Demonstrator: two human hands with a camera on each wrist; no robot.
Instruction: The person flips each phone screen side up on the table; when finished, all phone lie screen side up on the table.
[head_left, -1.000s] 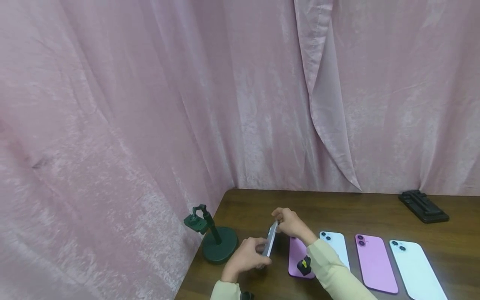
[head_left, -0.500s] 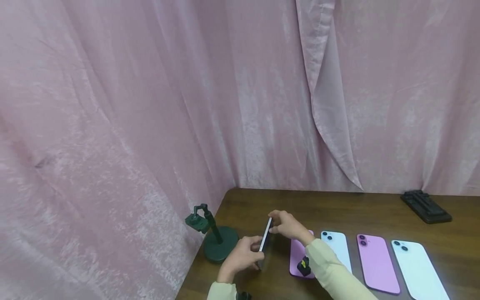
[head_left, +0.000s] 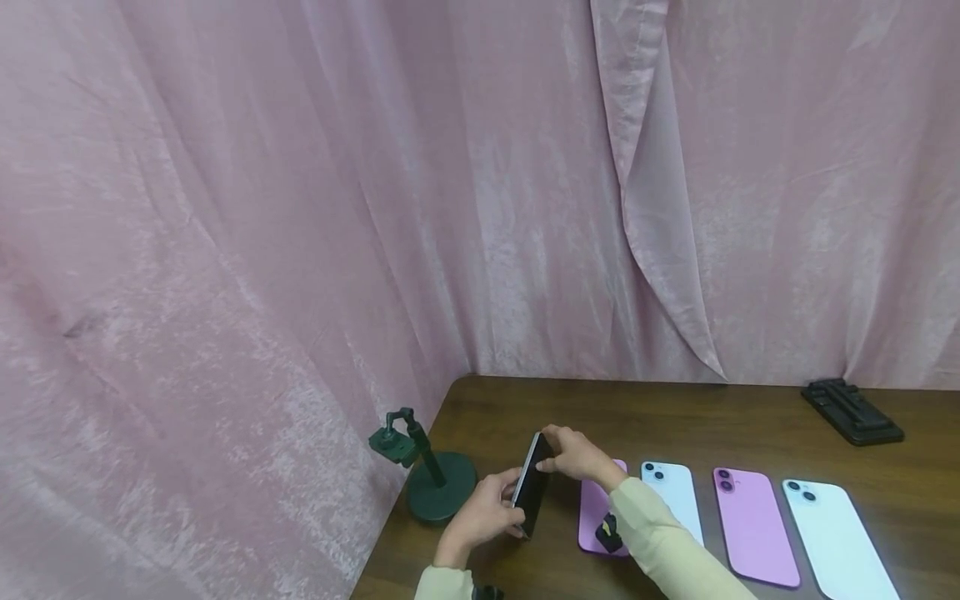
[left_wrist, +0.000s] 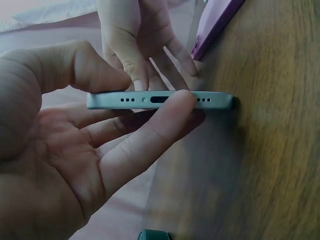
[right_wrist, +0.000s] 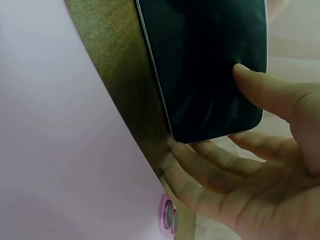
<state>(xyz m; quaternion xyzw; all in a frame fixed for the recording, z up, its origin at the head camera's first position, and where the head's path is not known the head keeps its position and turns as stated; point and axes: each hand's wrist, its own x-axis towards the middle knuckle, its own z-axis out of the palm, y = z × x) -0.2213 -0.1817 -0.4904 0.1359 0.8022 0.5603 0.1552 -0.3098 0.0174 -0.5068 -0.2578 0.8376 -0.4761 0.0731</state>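
Both hands hold a smartphone (head_left: pixel 534 490) on edge above the table, left of the row of phones. Its black screen (right_wrist: pixel 210 65) faces right. My left hand (head_left: pixel 480 510) grips the near end, thumb on one face and fingers on the other. One of its fingers lies across the pale bottom edge (left_wrist: pixel 112 101), beside the charging port. At the far end, my right hand (head_left: pixel 579 457) has its thumb on the screen and its other fingers behind and along the top edge. The phone's back is mostly hidden in these views.
A green phone stand (head_left: pixel 441 492) with a round base stands left of the hands. To the right lie a purple phone (head_left: pixel 592 521) partly under my right forearm, a light blue phone (head_left: pixel 673 496), another purple phone (head_left: pixel 756 529) and a whitish phone (head_left: pixel 836 533). A folded black stand (head_left: pixel 853 414) lies at the back right.
The phone has moved slightly left and turned about its long side, so its dark screen now shows instead of its pale side. Both hands have moved a little left with it.
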